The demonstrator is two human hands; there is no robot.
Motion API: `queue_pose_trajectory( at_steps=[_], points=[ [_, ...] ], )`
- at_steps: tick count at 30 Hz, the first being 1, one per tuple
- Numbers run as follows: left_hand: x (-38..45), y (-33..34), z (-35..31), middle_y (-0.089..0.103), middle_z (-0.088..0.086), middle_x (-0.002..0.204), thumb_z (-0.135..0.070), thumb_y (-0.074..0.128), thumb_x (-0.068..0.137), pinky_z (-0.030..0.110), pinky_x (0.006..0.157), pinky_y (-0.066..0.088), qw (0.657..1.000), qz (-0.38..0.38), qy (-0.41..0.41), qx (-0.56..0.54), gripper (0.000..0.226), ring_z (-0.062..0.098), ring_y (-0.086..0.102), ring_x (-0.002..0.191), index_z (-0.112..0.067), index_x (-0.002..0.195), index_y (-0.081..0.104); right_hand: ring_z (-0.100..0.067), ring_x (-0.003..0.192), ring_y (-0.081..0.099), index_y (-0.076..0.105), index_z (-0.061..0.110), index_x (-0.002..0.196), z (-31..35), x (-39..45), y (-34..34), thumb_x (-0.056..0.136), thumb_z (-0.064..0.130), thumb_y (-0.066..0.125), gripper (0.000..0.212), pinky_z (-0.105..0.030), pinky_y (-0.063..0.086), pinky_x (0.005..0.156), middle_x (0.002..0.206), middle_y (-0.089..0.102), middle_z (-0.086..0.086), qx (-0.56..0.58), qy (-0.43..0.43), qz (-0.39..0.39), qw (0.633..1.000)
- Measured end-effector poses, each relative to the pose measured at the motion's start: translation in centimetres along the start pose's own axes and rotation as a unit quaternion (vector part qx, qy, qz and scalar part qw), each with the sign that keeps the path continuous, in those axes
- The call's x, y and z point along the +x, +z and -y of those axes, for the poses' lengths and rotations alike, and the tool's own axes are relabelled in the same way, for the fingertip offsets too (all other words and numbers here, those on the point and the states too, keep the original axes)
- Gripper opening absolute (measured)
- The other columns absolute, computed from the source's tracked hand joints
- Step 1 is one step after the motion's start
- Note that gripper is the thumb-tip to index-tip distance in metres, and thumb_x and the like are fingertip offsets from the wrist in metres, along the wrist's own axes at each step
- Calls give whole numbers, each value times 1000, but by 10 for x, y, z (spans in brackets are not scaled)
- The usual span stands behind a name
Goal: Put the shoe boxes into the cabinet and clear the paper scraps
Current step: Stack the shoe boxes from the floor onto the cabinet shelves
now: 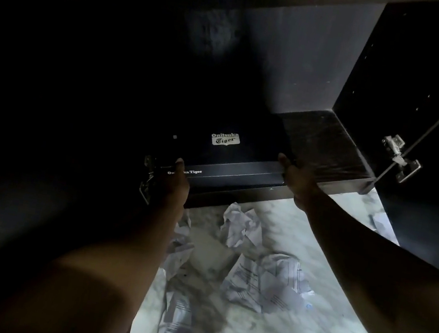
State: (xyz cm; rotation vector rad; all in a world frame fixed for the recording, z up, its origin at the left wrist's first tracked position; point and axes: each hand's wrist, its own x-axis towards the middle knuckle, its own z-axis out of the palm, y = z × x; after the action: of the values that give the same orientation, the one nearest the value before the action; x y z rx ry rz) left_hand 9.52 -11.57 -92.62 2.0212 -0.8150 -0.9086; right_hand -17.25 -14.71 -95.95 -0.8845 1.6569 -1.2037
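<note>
A black shoe box (232, 151) with a white logo on its lid lies flat on the bottom shelf of the dark cabinet (327, 151), toward its left side. My left hand (178, 183) grips the box's near left corner and my right hand (295, 178) grips its near right corner. Several crumpled paper scraps lie on the pale marble floor in front of the cabinet: one white ball (240, 227) near the shelf edge, a printed sheet (266, 283) to the right, and another (176, 323) lower left.
The right cabinet door (432, 229) stands open with a metal hinge (399, 157) on it. A second hinge (147, 180) shows at the left by my left hand. The shelf's right part is bare wood. The left of the scene is very dark.
</note>
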Motion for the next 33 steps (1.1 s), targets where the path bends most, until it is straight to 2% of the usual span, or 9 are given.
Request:
queue_pose_trajectory(
  at_steps=[3,8,13,17,19,22,26,29,33],
  points=[
    [9,5,3,55,17,147,-63,36,102,47,115,39,1000,2,16,20,70,38,51,135,-13,148,49,-27,109,60,67,17,127,0,10,7,93,51,69,48,-46,51,96,112,68,-6,-21,7,9,1000],
    [17,7,9,54,17,148,-66,37,100,48,114,39,1000,1,15,2,73,37,50,136,-14,150,48,-14,75,52,63,33,91,-10,28,10,50,92,70,72,-26,38,61,84,56,7,-22,23,13,999],
    [0,6,4,40,16,158,-77,37,93,52,121,30,998,-9,-45,-50,87,36,39,145,-17,157,37,-27,115,57,62,5,135,19,-17,5,101,33,64,44,-41,46,108,126,64,-10,-8,-5,-25,1000],
    [-57,3,-6,33,19,163,-43,38,109,34,117,22,996,13,-42,-72,62,33,32,150,-5,157,32,-38,122,60,66,0,128,17,-74,-31,104,19,56,32,-44,45,107,130,66,-22,-63,-20,-65,996],
    [-83,3,-1,40,22,158,-45,46,106,38,117,29,996,29,-58,-56,65,37,40,145,-1,153,39,-34,115,63,70,3,119,16,-98,-49,102,15,58,24,-41,46,103,121,70,-18,-90,-14,-69,993],
    [-107,22,6,63,22,137,-56,49,93,51,110,47,989,141,-36,6,65,40,60,127,-9,136,59,-25,105,65,72,8,115,19,-131,-85,99,12,63,18,-32,50,93,109,71,-7,-53,4,-75,996],
    [-165,58,0,75,18,107,-34,64,91,51,95,56,940,320,77,92,12,40,70,108,-27,96,72,-13,87,62,71,8,118,13,-174,-147,101,7,58,21,-6,43,63,102,70,0,-70,18,-91,993],
    [-213,76,-6,73,4,80,-24,66,96,37,81,56,896,402,126,139,15,25,72,79,-27,82,68,-8,86,65,73,14,115,4,-210,-190,100,14,61,20,-1,43,67,100,71,4,-136,-3,-103,985],
    [-286,106,-4,68,3,81,-15,60,100,16,56,47,833,492,170,187,19,17,65,67,-22,83,65,-13,94,69,75,17,110,-11,-277,-254,97,18,60,19,-9,51,82,105,74,6,-188,3,-144,972]
  ],
)
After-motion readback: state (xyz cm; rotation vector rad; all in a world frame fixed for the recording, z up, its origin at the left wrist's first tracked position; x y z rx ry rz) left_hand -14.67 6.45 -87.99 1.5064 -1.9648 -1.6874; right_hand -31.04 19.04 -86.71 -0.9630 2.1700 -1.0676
